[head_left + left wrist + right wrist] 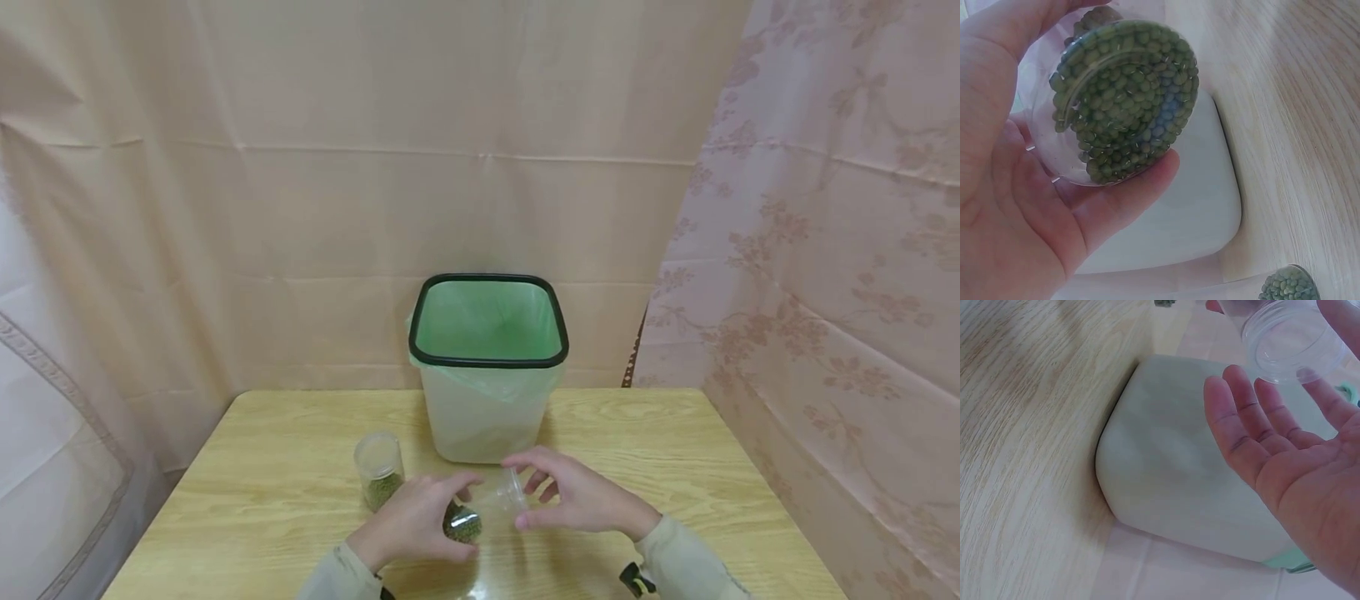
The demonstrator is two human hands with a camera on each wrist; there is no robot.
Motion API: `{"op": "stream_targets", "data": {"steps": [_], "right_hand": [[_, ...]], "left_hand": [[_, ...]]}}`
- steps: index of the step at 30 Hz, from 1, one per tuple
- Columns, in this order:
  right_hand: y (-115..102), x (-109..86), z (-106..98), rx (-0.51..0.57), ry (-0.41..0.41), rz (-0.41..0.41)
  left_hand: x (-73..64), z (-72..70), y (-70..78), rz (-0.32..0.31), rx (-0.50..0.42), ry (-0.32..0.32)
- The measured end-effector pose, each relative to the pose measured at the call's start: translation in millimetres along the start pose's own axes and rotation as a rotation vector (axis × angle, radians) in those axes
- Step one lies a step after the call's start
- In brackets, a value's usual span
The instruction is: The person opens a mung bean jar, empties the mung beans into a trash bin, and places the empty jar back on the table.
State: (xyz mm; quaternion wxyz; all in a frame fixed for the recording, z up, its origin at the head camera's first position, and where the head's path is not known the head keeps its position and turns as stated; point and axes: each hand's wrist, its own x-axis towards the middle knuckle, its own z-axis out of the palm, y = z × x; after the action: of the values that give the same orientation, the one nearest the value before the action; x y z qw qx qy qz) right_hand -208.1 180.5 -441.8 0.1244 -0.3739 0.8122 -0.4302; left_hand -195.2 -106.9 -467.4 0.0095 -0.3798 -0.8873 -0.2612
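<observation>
My left hand (420, 521) grips a clear plastic jar (1125, 103), its thumb and fingers around the body near the base. Green beans (1141, 94) that look like mung beans show through the jar's bottom. The jar lies tipped over sideways, its other end towards my right hand (573, 496). There, my right thumb and index finger pinch the edge of the clear round lid (1294, 340), while the other fingers stand away from it. Whether the lid is loose or seated on the jar cannot be told. A second clear jar (378, 468), holding green beans, stands upright left of my left hand.
Behind my hands stands a pale bin (483, 417) with a black rim and a green liner bag (487, 321). The wooden table (645, 442) reaches back to a beige curtain (315, 208). A flowered curtain (840, 292) hangs along the right side.
</observation>
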Motion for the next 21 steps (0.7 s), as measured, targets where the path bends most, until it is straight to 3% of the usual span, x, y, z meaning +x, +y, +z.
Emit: {"op": "stream_targets", "data": {"steps": [14,21], "right_hand": [[-0.3,-2.5,0.2,0.033,-0.003,0.043],[1.2,-4.3,-1.2,0.037,0.013,0.026]], "left_hand": [[-1.2,-0.5,2.2,0.003,0.000,0.006],[-1.0,-1.3,2.5,-0.005,-0.009,0.006]]}}
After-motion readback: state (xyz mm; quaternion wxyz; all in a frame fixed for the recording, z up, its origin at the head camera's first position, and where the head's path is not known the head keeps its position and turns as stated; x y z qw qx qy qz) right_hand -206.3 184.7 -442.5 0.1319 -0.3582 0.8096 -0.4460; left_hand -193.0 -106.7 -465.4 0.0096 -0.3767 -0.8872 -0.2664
